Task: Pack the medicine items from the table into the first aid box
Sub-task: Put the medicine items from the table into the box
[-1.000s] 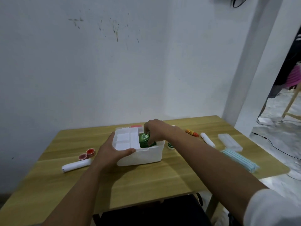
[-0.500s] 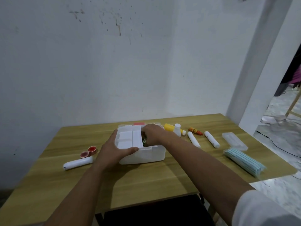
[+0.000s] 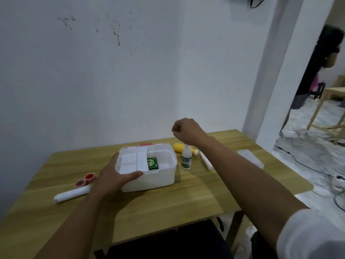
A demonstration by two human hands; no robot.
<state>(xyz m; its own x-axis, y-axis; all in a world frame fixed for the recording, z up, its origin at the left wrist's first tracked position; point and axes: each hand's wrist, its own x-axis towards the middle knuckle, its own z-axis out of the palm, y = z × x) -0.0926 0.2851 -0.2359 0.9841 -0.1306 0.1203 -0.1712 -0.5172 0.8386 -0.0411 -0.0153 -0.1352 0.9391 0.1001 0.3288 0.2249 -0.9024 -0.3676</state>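
A light wooden table (image 3: 168, 200) carries a white first aid box (image 3: 149, 179) near its middle. Left of the box lie a white roll (image 3: 71, 194) and two small red-lidded pots (image 3: 85, 180). Right of the box stand a white bottle (image 3: 186, 159), with a yellow bottle (image 3: 178, 147) lying behind, a white tube (image 3: 206, 160) and, farther right, a clear case (image 3: 250, 158).

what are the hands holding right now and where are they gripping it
The left hand grips the first aid box by its front-left corner, thumb over the rim. The right hand hangs loosely curled above the table, apparently empty.

Left hand (image 3: 113, 174) grips first aid box (image 3: 149, 177) at its near-left corner. Green packet (image 3: 152, 163) lies inside. Right hand (image 3: 186, 132), loosely curled, hovers above white bottle (image 3: 186, 159).
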